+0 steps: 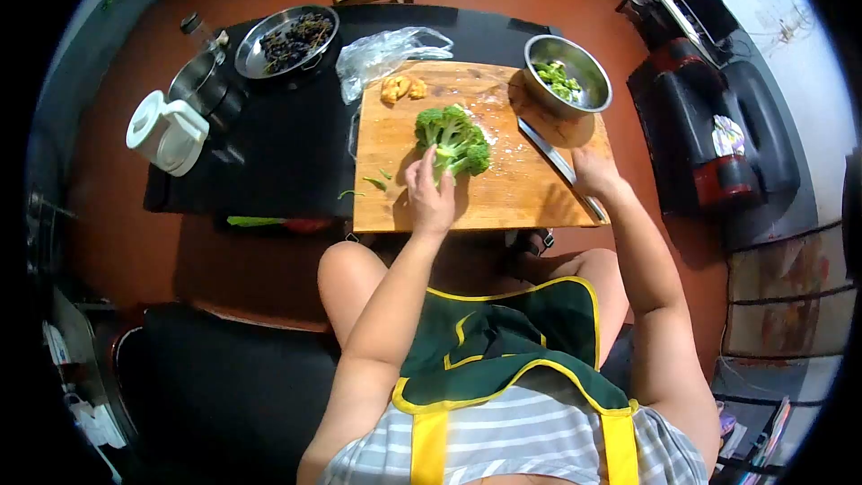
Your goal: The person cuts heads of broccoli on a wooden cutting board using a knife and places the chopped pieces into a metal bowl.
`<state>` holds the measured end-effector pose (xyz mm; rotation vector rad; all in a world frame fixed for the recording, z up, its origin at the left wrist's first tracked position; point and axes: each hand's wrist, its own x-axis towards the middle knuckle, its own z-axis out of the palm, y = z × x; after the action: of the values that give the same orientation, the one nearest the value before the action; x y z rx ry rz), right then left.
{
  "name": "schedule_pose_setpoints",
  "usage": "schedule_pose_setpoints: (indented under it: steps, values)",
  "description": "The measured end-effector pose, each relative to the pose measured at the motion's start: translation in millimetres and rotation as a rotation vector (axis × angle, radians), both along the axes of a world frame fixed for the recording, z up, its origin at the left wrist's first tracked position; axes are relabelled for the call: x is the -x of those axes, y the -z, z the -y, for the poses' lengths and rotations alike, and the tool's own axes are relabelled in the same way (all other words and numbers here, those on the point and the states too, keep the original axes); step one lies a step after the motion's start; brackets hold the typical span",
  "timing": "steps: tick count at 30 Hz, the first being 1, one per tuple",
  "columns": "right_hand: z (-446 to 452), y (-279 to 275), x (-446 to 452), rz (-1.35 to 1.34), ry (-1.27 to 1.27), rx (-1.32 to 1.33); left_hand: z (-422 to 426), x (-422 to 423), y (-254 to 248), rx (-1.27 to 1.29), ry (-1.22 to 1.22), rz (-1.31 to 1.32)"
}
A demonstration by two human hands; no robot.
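Note:
My left hand [431, 196] grips the stem side of a green broccoli head [460, 136], which rests on the wooden cutting board [386, 198]. To its right, a knife [545, 145] lies slanted across the board, blade towards the far side and handle at the near right edge. My right hand [594, 172] is beside the knife with its fingers curled; what they hold, if anything, is hidden. Small green scraps [375, 183] lie left of my left hand. Pieces of peeled ginger [401, 88] sit at the board's far left corner.
A metal bowl [599, 79] with green pieces stands at the board's far right corner. Beyond the board's left side are a plastic bag [377, 56], a metal dish [251, 61] of dark grapes, a steel pot [199, 81], a glass bottle and a clear pitcher [180, 148].

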<state>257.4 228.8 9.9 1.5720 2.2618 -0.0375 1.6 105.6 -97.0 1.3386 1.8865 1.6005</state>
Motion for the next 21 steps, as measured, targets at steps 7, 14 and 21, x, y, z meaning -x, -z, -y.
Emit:
schedule_pose_setpoints:
  steps: [7, 14, 21]
  values:
    - [41.6, 97.8, -70.9, -0.216, 0.046, -0.264, -14.5, -38.4, -16.6, 0.022, -0.026, -0.013]
    - [127.8, 60.4, -64.3, -1.059, 0.255, -0.283, -56.4, -85.3, -17.5, 0.076, -0.012, -0.110]
    - [194.9, 44.8, -51.3, -0.806, 0.198, -0.139, -72.1, -99.0, -22.7, 0.198, -0.048, -0.304]
